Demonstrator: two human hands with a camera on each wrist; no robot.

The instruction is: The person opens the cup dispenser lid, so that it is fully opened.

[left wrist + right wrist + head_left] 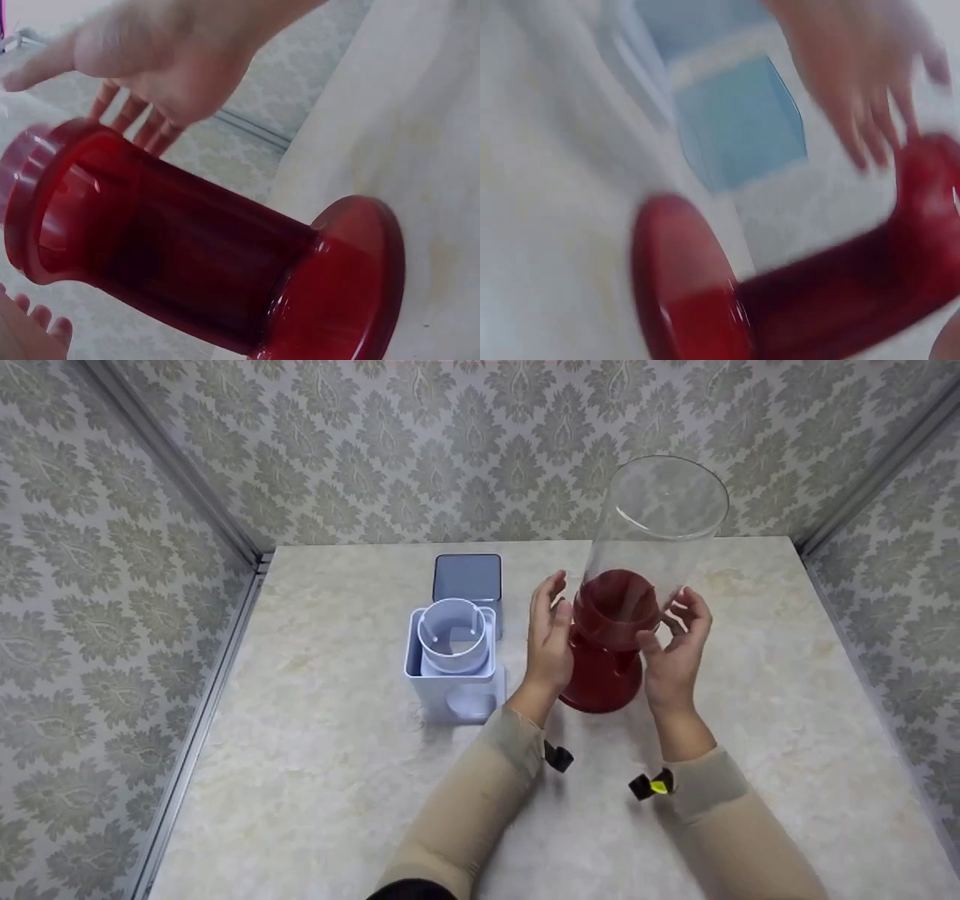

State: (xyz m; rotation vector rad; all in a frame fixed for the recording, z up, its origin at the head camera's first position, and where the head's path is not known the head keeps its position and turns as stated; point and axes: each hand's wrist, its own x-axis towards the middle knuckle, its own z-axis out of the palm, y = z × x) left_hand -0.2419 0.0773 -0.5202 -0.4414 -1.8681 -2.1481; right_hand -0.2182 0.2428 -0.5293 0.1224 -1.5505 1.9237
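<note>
A tall red stand (600, 686), translucent and flared at its foot, stands on the table. A clear open-topped cylinder (656, 521) rises from its upper rim; how it seats there is hard to tell. My left hand (551, 649) is beside the stand's left side, fingers extended upward and thumb raised. On the other side is my right hand (673, 664), thumb spread and fingers loosely bent. In the left wrist view, the right hand (169, 67) has its fingers partly behind the red stand (210, 240). Whether either hand touches the stand or cylinder cannot be made out.
Left of the stand is a pale blue box (450, 697) with a round cup-like piece (452, 634) in its open top. Behind it stands a blue-grey square-topped box (467, 577). Patterned walls (480, 450) enclose the table (322, 780) at the back and sides.
</note>
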